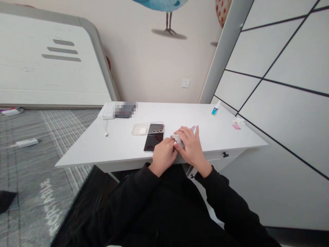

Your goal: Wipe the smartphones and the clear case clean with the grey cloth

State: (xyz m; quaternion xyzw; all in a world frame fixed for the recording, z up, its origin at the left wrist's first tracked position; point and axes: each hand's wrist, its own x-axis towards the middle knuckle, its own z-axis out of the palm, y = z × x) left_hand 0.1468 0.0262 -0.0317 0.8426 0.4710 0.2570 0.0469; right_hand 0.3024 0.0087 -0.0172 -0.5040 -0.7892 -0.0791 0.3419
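Both my hands meet near the front edge of a white desk. My left hand and my right hand are closed together around a small pale grey-white object; most of it is hidden by my fingers and I cannot tell what it is. A thin flat item pokes out past my right fingers. Just left of my hands a dark phone lies back up, its cameras at the far end. A clear phone case lies beside and behind it.
A small bottle with a blue label stands at the back right. White tissue and a pink slip lie near the right edge. A white box and a blurred dark item sit at the back left. A bed lies to the left.
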